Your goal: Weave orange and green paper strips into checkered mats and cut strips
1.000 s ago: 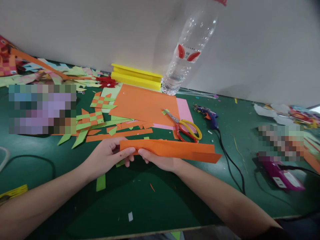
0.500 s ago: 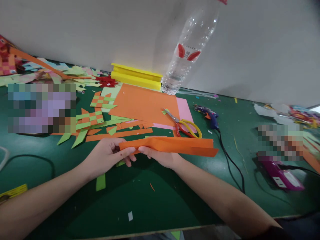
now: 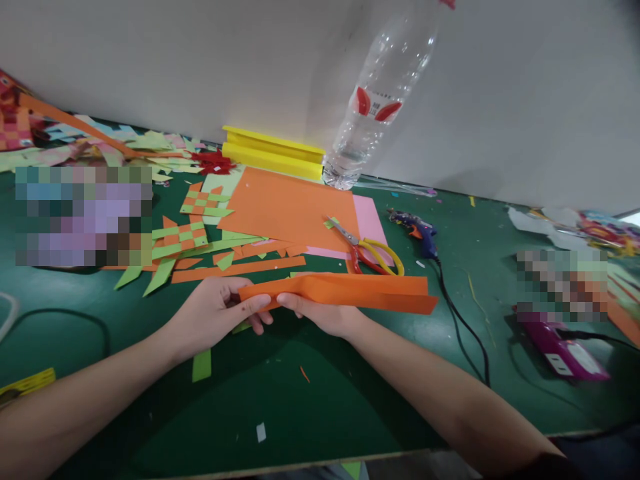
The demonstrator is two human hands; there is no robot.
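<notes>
Orange paper (image 3: 360, 293), folded lengthwise, is up over the green worktop (image 3: 175, 427)! Left hand (image 3: 213, 307) has its fingers clamped on the left end, right hand (image 3: 320, 313) pinches just beside, free end stretching rightward; scissors (image 3: 354, 248) lie just beyond, glue gun (image 3: 423, 237) to their right.

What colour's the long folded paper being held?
The long folded paper is orange; see the head view.

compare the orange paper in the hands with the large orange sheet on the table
The folded orange paper is long and narrow, while the orange sheet is broad and flat. The left hand and right hand hold the folded orange paper; the orange sheet lies over pink paper, with scissors partly across it. Both are orange.
</notes>
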